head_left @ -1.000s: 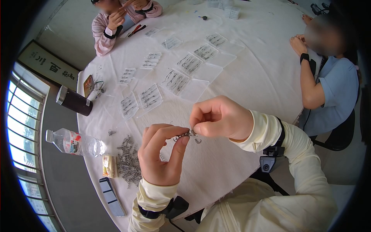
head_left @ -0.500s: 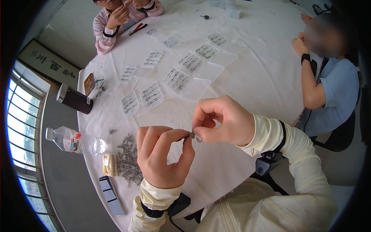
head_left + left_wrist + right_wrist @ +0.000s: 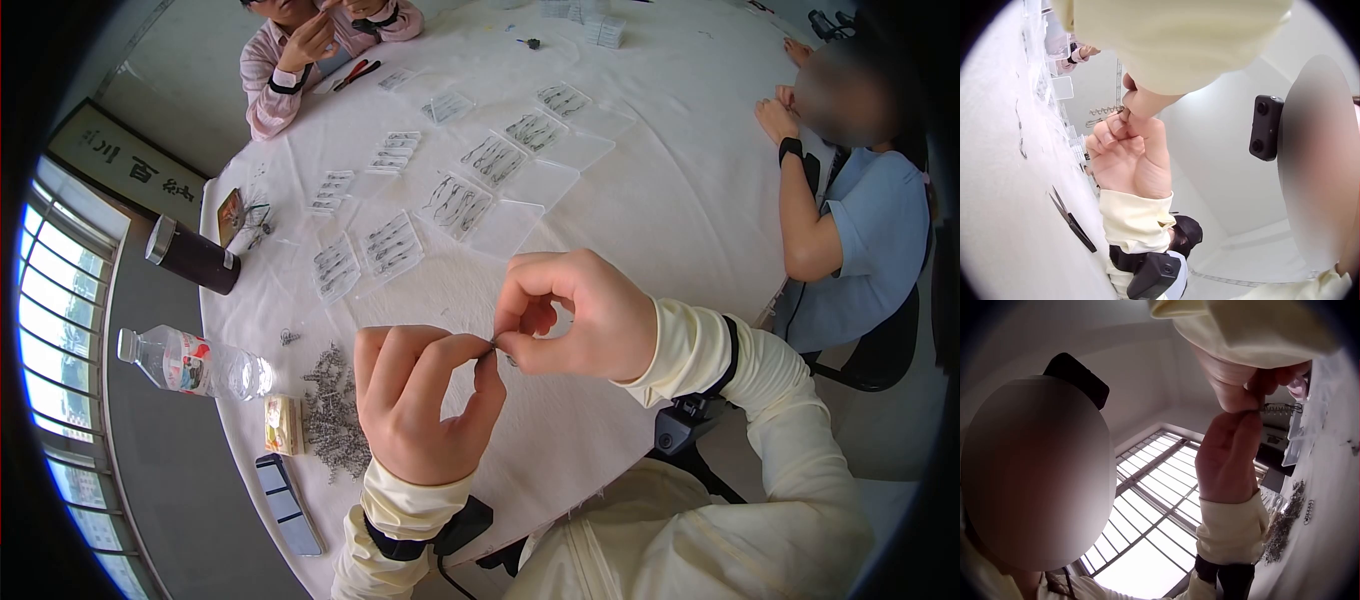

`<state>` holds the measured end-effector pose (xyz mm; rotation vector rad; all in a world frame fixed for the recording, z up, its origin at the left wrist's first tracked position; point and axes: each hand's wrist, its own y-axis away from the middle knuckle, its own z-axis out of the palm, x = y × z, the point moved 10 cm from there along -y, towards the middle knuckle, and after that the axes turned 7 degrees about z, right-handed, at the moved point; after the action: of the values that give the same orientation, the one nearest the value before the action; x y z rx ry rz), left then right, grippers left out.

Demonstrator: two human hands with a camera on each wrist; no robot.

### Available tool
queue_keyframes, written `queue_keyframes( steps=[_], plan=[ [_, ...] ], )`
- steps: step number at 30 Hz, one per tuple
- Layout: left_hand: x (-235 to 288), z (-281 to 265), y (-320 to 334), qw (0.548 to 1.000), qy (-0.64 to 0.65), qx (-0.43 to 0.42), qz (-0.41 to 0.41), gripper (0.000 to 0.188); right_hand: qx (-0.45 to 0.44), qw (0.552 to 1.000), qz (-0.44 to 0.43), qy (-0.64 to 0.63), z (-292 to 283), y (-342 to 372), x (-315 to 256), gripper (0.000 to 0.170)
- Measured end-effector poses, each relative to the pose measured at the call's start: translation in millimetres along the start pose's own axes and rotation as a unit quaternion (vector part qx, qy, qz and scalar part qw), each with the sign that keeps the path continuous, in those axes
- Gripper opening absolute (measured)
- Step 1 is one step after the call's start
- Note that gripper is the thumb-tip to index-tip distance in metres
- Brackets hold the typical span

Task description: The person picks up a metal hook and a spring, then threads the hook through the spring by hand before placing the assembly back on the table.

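Over the near part of the table, the left hand [image 3: 425, 400] and right hand [image 3: 585, 315] meet at their fingertips. Each pinches a small dark metal piece between thumb and forefinger, mostly hidden by the fingers. From the fingertips sticks out a coiled wire spring [image 3: 1105, 111] with a wire loop beside it in the left wrist view. The right wrist view shows the same spring [image 3: 1282, 409] beside the touching fingertips. A heap of similar metal coils [image 3: 335, 415] lies left of the left hand.
Clear boxes of wire pieces [image 3: 458, 208] lie beyond the hands. Along the left side are a bottle [image 3: 190, 366], a dark flask [image 3: 192, 258], a small packet [image 3: 283, 425] and a phone-like slab [image 3: 288, 505]. Scissors [image 3: 1072, 220] lie on the cloth. Two other people sit at the table.
Over the last second the left hand has shifted slightly right and its fingertips have closed up against the right hand's. The metal piece shows less between them.
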<state>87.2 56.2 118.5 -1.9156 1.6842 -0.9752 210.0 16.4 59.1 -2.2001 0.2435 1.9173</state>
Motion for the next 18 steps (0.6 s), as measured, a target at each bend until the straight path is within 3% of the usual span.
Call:
queue_keyframes(
  steps=[18],
  plan=[
    [1.6,3.1,0.7,1.0,0.009,-0.003,0.017,0.026,0.015,0.996,-0.06,0.071,2.6,4.0,-11.1,0.009]
  ],
)
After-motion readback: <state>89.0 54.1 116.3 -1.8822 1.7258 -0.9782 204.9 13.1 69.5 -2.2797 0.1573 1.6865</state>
